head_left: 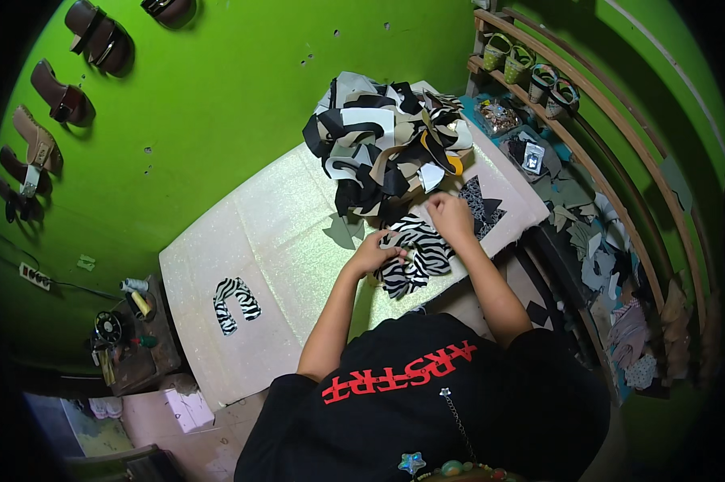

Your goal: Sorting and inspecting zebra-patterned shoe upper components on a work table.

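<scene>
Zebra-striped cut pieces (426, 247) of fabric or sheet material lie bunched near the table's front edge, between my two hands. My left hand (373, 255) is closed at their left side, fingers and thumb pinching the edge of a striped piece. Just above their upper right side, my right hand (452, 217) is curled with its fingertips together; whatever it may hold is too small to make out. A single U-shaped zebra-striped piece (227, 309) lies apart on the left part of the table. Beside my left hand rests a grey pointed piece (344, 231).
A tall heap of mixed cut pieces (362, 128) covers the far end of the pale table (274, 209). Right of my right hand lies a black patterned piece (480, 210). Wooden racks (603, 104) with small baskets and scraps flank the right; a sewing machine (109, 329) stands left.
</scene>
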The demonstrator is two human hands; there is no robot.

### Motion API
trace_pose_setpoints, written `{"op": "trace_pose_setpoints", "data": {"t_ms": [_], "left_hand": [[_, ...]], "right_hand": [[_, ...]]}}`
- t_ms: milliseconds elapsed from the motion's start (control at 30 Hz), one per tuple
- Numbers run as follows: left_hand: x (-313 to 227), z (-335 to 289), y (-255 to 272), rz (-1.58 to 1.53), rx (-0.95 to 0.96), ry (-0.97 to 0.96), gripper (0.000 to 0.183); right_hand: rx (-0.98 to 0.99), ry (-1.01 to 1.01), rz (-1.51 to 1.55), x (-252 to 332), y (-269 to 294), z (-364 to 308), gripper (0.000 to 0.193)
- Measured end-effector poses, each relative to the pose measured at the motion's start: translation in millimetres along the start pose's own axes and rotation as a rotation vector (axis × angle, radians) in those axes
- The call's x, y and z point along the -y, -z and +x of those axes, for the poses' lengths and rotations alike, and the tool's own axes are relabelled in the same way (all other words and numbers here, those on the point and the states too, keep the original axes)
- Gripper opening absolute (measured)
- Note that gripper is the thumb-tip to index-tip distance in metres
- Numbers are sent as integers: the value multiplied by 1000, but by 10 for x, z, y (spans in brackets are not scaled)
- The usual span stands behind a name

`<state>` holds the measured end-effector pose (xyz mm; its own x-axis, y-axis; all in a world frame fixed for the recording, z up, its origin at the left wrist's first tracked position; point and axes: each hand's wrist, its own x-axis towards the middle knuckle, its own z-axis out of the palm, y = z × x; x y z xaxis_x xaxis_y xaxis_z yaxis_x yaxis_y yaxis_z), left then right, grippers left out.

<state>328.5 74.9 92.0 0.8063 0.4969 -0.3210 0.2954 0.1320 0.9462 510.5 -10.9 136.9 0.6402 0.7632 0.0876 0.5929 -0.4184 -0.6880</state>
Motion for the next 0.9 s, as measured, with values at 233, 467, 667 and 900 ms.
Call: {"op": "trace_pose_setpoints", "data": {"t_ms": [233,467,667,900], "left_hand": [[165,56,-3,711,-545,-22,46],[-103,86,51,503,-622,-151,31],[-652,28,-119,317,-440,-550,18],[-967,-16,-101,662,-666,-813,32]], "right_hand": [[-160,312,-186,-43,86,386,55],[-218,323,-196,-115,31,675,22],[-69,163,310,88,199,580,23],[388,93,1054,463,102,381,19]]}}
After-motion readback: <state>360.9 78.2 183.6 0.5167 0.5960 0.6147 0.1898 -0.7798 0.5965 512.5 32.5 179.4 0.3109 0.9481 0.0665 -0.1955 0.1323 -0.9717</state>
